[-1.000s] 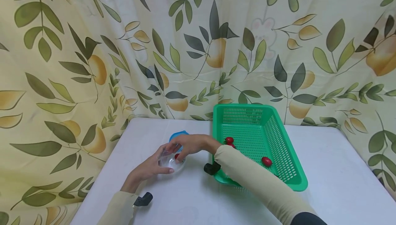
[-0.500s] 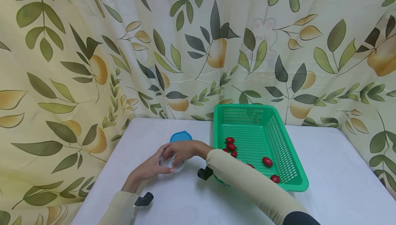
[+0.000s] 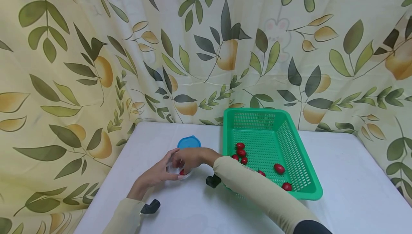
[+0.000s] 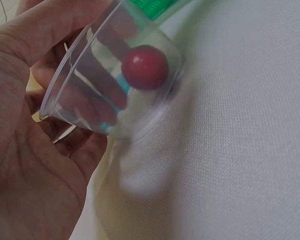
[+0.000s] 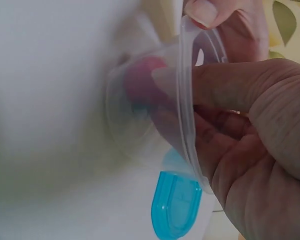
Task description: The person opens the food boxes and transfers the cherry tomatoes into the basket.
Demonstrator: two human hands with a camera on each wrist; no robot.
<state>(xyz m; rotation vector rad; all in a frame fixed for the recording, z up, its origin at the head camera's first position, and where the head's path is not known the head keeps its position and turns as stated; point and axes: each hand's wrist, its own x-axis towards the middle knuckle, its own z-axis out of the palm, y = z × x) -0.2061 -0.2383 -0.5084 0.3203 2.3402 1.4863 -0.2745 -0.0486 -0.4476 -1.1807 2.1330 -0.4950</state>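
My left hand holds a clear plastic cup near its rim, thumb on the near side and fingers round the far side. My right hand reaches over the rim, its thumb and fingers down inside the cup. Between them is a red cherry tomato, pinched low near the cup's bottom. Through the clear wall in the left wrist view, the same tomato shows with the right fingers behind it. Right behind the hands, a blue lid lies on the table.
A green plastic basket stands to the right, with several cherry tomatoes in it; the right forearm crosses its near left corner. The white table ends at a leaf-patterned curtain behind and at the left.
The right hand has gone from above the cup down into it with the cherry tomato. More of the blue lid and the basket's tomatoes shows now. The left hand stays at the cup.
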